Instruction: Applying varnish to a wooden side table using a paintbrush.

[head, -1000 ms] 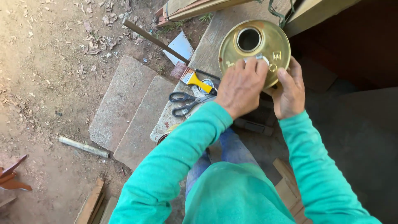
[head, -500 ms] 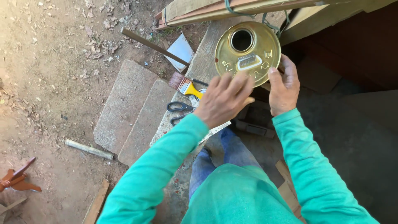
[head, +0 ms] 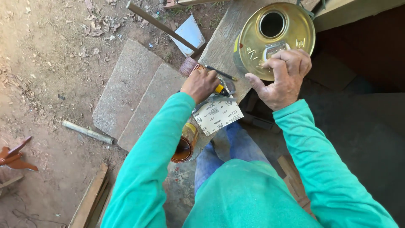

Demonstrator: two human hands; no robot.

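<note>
A large gold metal can (head: pixel 291 25) with a round opening stands on a stone slab (head: pixel 221 38). My right hand (head: pixel 283 80) curls over the can's top handle. My left hand (head: pixel 201 84) is closed around the yellow handle of a paintbrush (head: pixel 190 66), whose bristles point up and left. Scissors (head: pixel 229 87) lie partly hidden just right of that hand. A sheet of sandpaper (head: pixel 217 116) lies face down near my knees. A small tin of brown liquid (head: pixel 184 145) sits under my left forearm.
Two grey stone slabs (head: pixel 130 84) lie to the left on dirt ground. A long wooden stick (head: pixel 162 27) and a pale metal sheet (head: pixel 190 31) rest beyond the brush. A short pipe (head: pixel 86 131) and wooden planks (head: pixel 90 200) lie at lower left.
My left hand has left the top of the can and come down onto the paintbrush. My right hand has shifted onto the can's handle. The sandpaper now shows.
</note>
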